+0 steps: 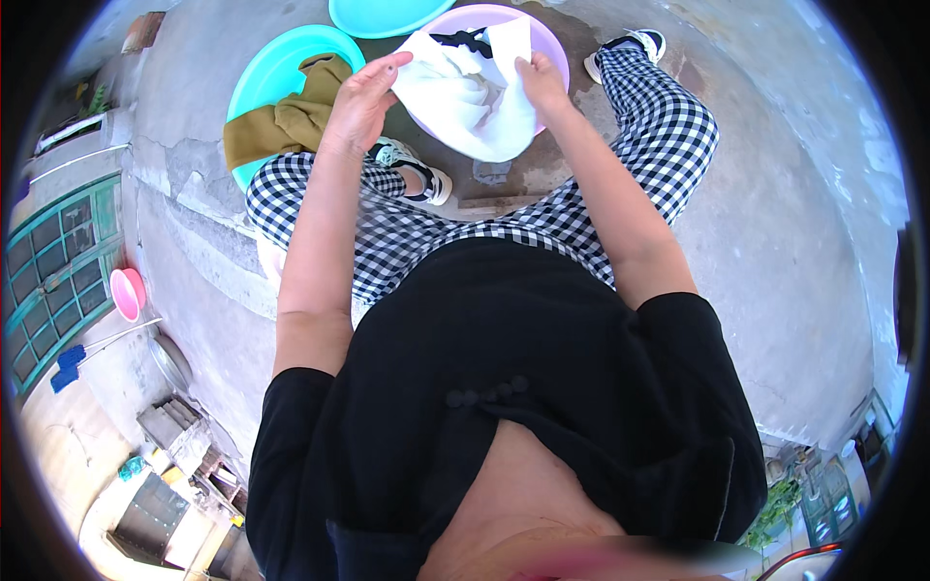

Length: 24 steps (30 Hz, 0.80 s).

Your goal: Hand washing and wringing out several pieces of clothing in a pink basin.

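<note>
A white cloth garment [465,109] is spread between my two hands above a light purple plastic basin [556,65]. My left hand [369,94] pinches its left edge. On the opposite side, my right hand [543,81] grips the upper right edge between thumb and fingers. The cloth sags in folds between them and hides much of the basin. Black fabric [465,42] shows behind its upper part. Next to my left hand, an olive-brown garment [290,120] drapes over the rim of a turquoise basin [254,80].
Another turquoise basin [392,18] stands beyond, at the top edge. My checked trouser legs and shoes [429,181] flank the purple basin on wet concrete [538,178]. Far left are a pink basin [128,294] and a green-framed window [65,279] along the wall.
</note>
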{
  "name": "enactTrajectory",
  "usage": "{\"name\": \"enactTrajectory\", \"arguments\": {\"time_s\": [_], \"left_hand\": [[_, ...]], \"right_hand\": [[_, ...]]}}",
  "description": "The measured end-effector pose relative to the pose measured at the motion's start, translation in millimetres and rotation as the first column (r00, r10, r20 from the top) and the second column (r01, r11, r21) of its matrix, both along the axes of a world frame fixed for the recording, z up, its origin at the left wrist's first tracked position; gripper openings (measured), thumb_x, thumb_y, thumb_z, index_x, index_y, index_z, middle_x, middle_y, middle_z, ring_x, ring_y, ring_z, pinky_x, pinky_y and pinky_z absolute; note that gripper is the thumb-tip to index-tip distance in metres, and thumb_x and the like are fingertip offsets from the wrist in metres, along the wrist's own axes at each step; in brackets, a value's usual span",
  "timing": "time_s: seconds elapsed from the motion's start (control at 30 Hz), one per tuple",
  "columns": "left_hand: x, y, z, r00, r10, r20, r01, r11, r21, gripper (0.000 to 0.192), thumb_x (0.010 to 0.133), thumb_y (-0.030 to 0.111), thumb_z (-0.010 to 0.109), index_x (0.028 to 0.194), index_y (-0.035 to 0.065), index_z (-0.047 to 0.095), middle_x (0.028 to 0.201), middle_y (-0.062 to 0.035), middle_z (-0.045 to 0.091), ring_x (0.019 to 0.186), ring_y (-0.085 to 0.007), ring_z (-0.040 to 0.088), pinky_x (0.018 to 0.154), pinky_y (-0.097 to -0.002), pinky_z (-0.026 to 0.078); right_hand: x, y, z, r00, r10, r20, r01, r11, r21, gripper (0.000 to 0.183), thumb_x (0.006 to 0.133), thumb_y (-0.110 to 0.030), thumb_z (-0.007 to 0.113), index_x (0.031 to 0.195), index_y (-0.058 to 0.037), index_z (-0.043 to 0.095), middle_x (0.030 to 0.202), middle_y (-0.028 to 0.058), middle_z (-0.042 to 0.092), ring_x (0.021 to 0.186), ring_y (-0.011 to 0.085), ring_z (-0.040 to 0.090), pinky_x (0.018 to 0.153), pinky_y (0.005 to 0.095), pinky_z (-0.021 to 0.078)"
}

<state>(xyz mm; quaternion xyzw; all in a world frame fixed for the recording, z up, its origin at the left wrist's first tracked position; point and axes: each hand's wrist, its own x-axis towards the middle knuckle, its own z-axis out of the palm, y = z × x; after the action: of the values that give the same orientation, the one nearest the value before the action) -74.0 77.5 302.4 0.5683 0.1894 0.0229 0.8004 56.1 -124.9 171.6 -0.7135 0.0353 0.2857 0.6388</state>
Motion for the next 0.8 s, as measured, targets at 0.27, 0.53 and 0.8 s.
{"name": "enactTrajectory", "arguments": {"time_s": [0.27,0.53,0.8], "left_hand": [[9,25,-16,0.995,0.078,-0.058,-0.025,0.778,0.628,0.045,0.078,0.006,0.063,0.123,0.0023,0.054,0.094,-0.007,0.067,0.083,-0.0166,0.062,0.077,-0.0294,0.048],[8,48,-27,0.921,0.153,-0.359,0.308,0.282,0.909,0.062,0.071,0.008,0.062,0.13,0.0025,0.046,0.096,-0.015,0.065,0.088,-0.0275,0.063,0.082,-0.0352,0.048],[11,29,-30,0.935,0.074,-0.347,0.188,0.724,0.663,0.022,0.078,0.011,0.061,0.098,0.0022,0.066,0.094,-0.0125,0.065,0.082,-0.0191,0.062,0.075,-0.0289,0.047]], "right_hand": [[17,-15,50,0.988,0.018,0.156,-0.056,0.967,0.247,0.037,0.08,-0.026,0.071,0.103,-0.0002,0.057,0.093,0.0107,0.064,0.08,0.0183,0.062,0.071,0.0341,0.0504],[32,-35,79,0.821,-0.265,0.506,0.158,0.957,0.245,0.013,0.082,-0.014,0.07,0.089,-0.0048,0.064,0.076,-0.0022,0.063,0.066,0.0041,0.055,0.058,0.0191,0.0446],[29,-40,80,0.813,-0.255,0.523,0.134,0.957,0.259,0.014,0.083,-0.015,0.07,0.089,-0.0041,0.064,0.078,-0.0024,0.063,0.067,0.0039,0.055,0.059,0.019,0.0446]]}}
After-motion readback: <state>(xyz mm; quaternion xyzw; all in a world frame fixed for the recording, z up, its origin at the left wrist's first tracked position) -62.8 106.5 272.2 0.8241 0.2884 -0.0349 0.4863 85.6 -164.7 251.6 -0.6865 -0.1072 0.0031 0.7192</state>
